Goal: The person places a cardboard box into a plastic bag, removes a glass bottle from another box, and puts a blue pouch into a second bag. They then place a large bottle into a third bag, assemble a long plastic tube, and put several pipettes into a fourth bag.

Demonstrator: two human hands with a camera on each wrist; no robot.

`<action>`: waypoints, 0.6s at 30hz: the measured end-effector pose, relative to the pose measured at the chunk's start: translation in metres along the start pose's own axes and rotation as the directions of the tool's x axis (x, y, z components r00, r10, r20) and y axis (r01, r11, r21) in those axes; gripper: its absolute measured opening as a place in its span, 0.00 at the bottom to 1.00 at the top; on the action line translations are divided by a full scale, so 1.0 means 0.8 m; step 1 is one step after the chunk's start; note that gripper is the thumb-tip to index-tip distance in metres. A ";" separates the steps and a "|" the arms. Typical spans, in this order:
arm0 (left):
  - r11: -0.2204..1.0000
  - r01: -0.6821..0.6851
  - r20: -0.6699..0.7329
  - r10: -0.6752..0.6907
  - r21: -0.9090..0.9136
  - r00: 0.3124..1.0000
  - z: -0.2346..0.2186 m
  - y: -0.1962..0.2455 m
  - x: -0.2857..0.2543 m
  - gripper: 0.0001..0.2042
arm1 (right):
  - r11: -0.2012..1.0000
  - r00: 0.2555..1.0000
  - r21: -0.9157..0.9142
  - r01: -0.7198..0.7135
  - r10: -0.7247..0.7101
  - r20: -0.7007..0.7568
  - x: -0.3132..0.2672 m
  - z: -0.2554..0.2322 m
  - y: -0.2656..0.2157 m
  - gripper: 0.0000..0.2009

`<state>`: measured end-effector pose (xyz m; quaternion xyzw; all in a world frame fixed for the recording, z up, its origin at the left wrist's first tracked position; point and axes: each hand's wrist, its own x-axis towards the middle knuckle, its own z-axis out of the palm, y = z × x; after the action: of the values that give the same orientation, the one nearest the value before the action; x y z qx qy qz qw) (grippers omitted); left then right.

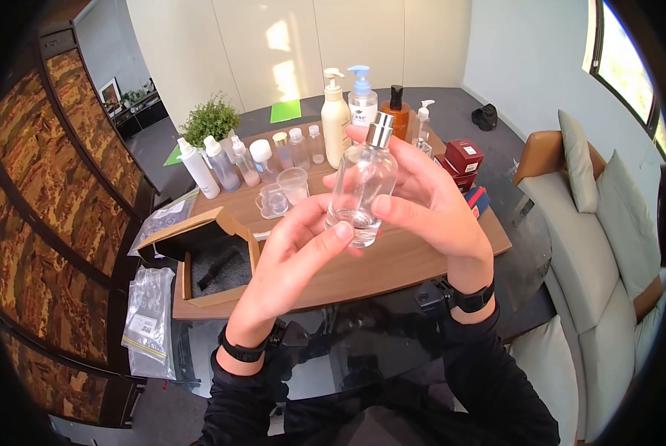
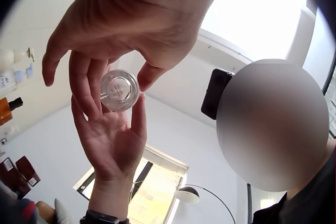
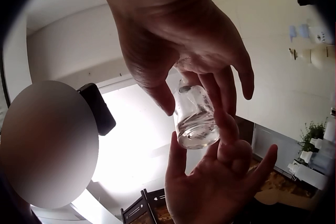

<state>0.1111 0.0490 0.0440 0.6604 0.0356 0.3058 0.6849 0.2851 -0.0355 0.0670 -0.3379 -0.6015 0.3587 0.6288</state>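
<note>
Head view: clear, silver-topped bottle (image 1: 364,183)

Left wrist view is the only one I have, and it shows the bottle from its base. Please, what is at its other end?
Observer: In the head view, the bottle has a silver top.
Operator: Thank you. Is there any open box near the left hand?
Observer: Yes, an open box on the table, to the left of that hand.
Operator: And what else does my view lack?
Observer: A green plant, visible in the head and right wrist views.
</note>
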 end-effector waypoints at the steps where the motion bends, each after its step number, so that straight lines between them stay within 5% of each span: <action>1: 1.000 -0.008 0.036 0.008 0.004 0.999 -0.001 -0.001 0.000 0.17 | 1.000 1.000 0.017 -0.014 0.014 0.012 0.000 -0.002 -0.001 0.37; 18: 0.999 -0.039 0.136 0.036 0.020 0.990 -0.004 -0.005 0.003 0.16 | 0.998 0.998 0.042 -0.040 0.038 0.053 0.002 -0.007 0.000 0.37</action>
<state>0.1127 0.0532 0.0408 0.6878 -0.0201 0.2725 0.6725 0.2907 -0.0340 0.0672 -0.3264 -0.6032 0.3924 0.6128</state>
